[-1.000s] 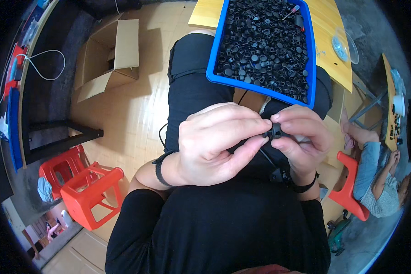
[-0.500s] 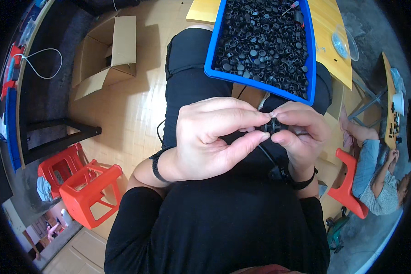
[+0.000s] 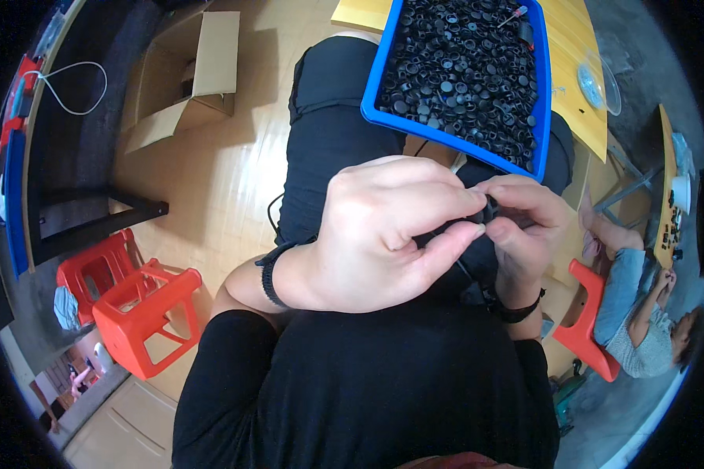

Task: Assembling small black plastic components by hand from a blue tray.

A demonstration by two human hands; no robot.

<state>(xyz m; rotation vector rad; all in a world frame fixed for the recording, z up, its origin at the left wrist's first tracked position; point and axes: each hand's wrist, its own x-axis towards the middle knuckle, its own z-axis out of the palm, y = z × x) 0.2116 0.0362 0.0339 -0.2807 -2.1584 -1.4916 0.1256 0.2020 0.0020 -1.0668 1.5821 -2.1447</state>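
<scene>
Between my two hands, just in front of the tray, is a small round black plastic part (image 3: 489,209), mostly covered by fingertips. The thumb and forefinger of my left hand (image 3: 395,234) pinch its left side. My right hand (image 3: 528,223) grips its other side with thumb and fingers, so both hands are closed on the same piece. Beyond them, a blue tray (image 3: 454,143) rests by my knees and the table edge, heaped with many small black plastic parts (image 3: 461,78), some round and cap-like.
A small screwdriver (image 3: 515,16) lies on the heap. A yellow wooden table (image 3: 575,70) bears a clear tub (image 3: 594,86) of bluish bits. An open cardboard box (image 3: 215,62) and red stools (image 3: 145,313) stand left. Another person (image 3: 641,336) sits at right by a small table (image 3: 666,203).
My hands and the black part have shifted slightly right and up. My left fingers have turned and now cover more of the part. The view has also shifted a little.
</scene>
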